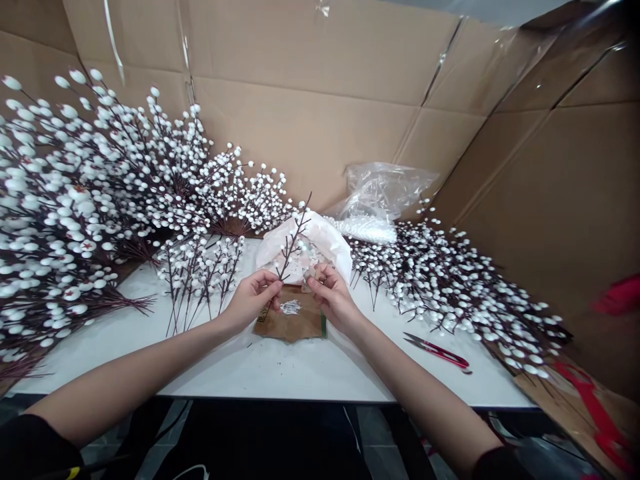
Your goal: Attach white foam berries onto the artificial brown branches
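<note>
My left hand [257, 297] pinches the lower stem of an artificial berry branch [291, 248], which stands tilted up to the right, with a few white berries and several bare twigs. Just right of the branch, my right hand [331, 297] is closed at the fingertips on something small that I cannot make out. Below both hands lies a piece of brown cardboard [295, 328] with a white smear [291, 307] on it. Behind them an open white plastic bag [336, 241] holds loose small pieces, partly hidden by my fingers.
Large bundles of white-berry branches [100, 173] fill the left side; more branches [440, 280] lie at the right. Red-handled thread snips [437, 350] rest on the white table [350, 380]. A clear plastic bag [387, 187] stands at the back. Cardboard walls [300, 113] enclose the table.
</note>
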Tool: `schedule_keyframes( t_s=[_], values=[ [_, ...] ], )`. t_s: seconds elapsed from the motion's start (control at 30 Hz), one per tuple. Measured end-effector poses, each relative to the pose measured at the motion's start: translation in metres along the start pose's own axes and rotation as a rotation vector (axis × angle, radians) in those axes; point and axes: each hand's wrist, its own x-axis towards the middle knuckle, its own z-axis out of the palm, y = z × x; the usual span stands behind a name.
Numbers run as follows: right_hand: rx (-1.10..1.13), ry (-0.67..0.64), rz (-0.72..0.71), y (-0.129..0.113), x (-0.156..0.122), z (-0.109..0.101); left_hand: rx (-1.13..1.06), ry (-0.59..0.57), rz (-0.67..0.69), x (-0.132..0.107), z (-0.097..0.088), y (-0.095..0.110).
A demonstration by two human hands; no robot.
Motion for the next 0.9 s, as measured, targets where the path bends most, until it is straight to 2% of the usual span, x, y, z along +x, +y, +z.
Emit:
schedule_keyframes(
  t_s=[0.2,0.53,0.9],
  values=[
    [-0.114,0.021,-0.162,0.002,-0.004,0.006,-0.010,0.002,-0.005,0.000,0.001,-0.001],
    [-0.125,0.003,-0.182,0.006,-0.004,0.010,-0.040,-0.056,-0.012,-0.004,0.003,-0.006],
    [-0.150,-0.032,-0.206,0.007,-0.004,0.012,-0.004,-0.088,-0.018,-0.008,0.004,0.000]
  ],
)
